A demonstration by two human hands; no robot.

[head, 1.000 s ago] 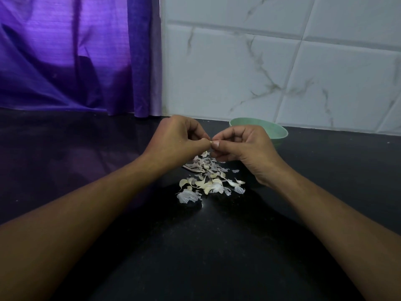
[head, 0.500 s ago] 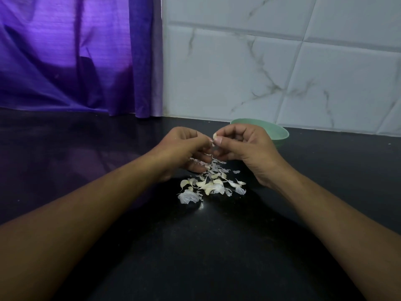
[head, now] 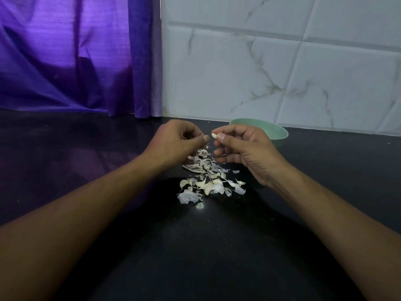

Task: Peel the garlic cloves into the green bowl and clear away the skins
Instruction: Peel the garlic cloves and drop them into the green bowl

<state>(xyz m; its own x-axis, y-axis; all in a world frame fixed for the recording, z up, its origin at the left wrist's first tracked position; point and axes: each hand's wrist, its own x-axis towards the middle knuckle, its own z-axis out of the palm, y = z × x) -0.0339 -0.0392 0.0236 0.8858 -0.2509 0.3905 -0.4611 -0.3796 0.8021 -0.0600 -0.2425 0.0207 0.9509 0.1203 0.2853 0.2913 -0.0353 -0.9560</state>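
A pale garlic clove (head: 214, 135) is pinched between thumb and forefinger of my right hand (head: 243, 148), held above the counter. My left hand (head: 178, 142) hovers just left of it with its fingers curled; a thin scrap of skin seems pinched at its fingertips, though I cannot be sure. Below both hands lies a loose heap of garlic skins (head: 209, 179) on the black counter. The green bowl (head: 275, 131) stands behind my right hand, partly hidden by it; its inside is out of sight.
The black counter (head: 195, 246) runs to a white marble-tiled wall (head: 271, 72) at the back. A purple curtain (head: 76, 55) hangs at the back left, down to the counter.
My hands have drawn a little apart. The clove has stayed in my right hand, and my left hand has pulled away to the left.
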